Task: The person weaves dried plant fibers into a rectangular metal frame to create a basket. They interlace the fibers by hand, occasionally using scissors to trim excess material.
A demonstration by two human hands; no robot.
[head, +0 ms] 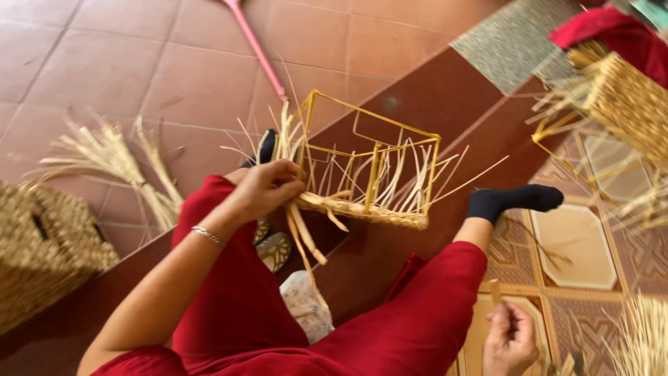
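Up near the middle, the left hand grips straw strips at the left end of a yellow wire basket frame, which rests between the knees over the floor. At the near right, the right hand pinches a short straw piece; a woven basket sits far left.

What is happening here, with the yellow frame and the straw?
A person in red trousers sits on the floor and weaves a basket. The left hand grips pale straw strips at the corner of a yellow wire box frame, whose lower edge already carries a woven straw band. The right hand, low near the knee, holds a short straw strip. A finished woven straw basket stands at the left, with a loose straw bundle on the tiles behind it.
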